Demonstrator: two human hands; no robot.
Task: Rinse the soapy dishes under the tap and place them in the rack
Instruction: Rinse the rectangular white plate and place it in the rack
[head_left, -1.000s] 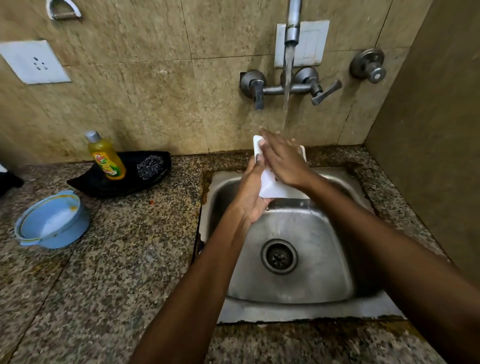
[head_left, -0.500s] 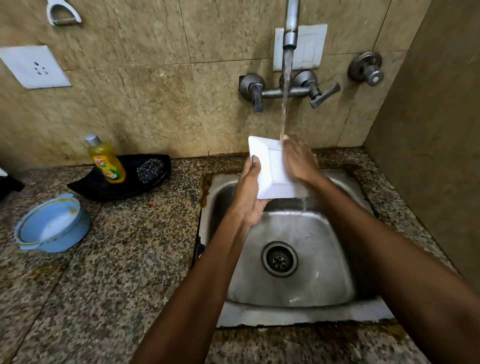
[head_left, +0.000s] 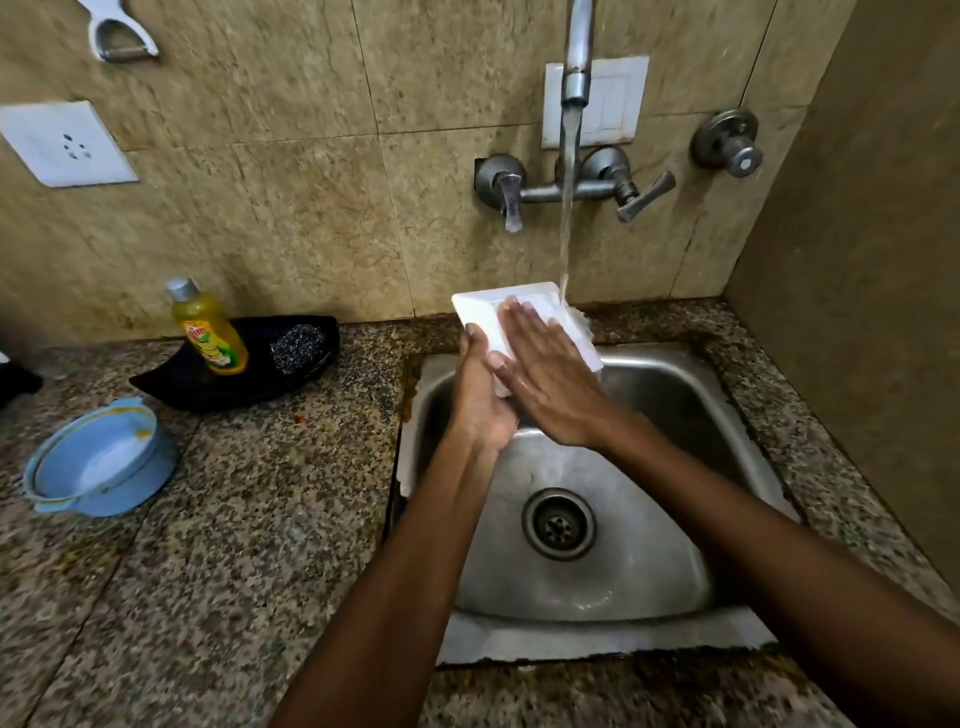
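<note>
Now the left hand (head_left: 480, 402) grips the square white ceramic plate (head_left: 480, 312) over the steel sink (head_left: 675, 395), right hand (head_left: 545, 379) flat on it, fingers straight; best tilt it so the tap stream (head_left: 567, 208) sheets soap off.

dish soap bottle (head_left: 210, 332) on black tray (head_left: 176, 382) | steel scrubber (head_left: 297, 348) on tray | blue bowl (head_left: 101, 460) near tray, on counter

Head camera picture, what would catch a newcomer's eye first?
The white square plate, held over the steel sink by the left hand while the right hand lies flat on it, under the tap's running water. Then the yellow soap bottle on the counter, left.
</note>
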